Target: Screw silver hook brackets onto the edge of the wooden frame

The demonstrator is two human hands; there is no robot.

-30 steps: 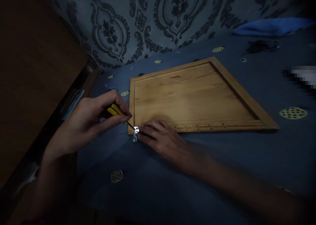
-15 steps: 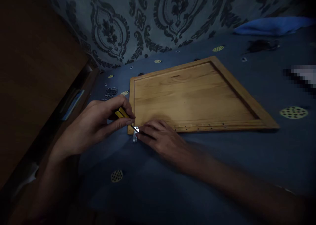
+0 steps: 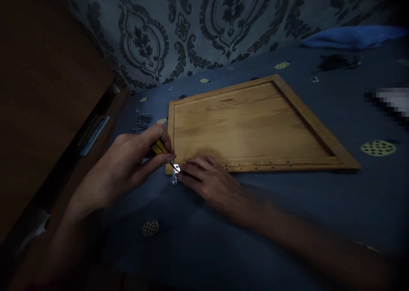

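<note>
My left hand (image 3: 131,163) is closed round the yellow and black handle of a screwdriver (image 3: 159,148), its thin shaft slanting down to the right. The tip reaches a small shiny metal bracket (image 3: 175,169) at the near left corner of a framed wooden panel (image 3: 239,125). Part of the bracket hangs past the panel's edge. Beside it, my right hand (image 3: 211,178) lies over the panel's near edge, its fingertips pressed together at the bracket. Whatever those fingertips may pinch is hidden. A row of small dark holes runs along the near edge.
The panel lies on a dark blue patterned cloth (image 3: 255,240). Several small metal hooks (image 3: 143,119) lie behind my left hand. A dark object (image 3: 338,62) and a blue cloth (image 3: 354,36) are at the back right. Brown furniture (image 3: 47,69) borders the left side.
My left hand and the screwdriver have shifted very slightly, the handle turning a little. The right hand, bracket and panel stay in place.
</note>
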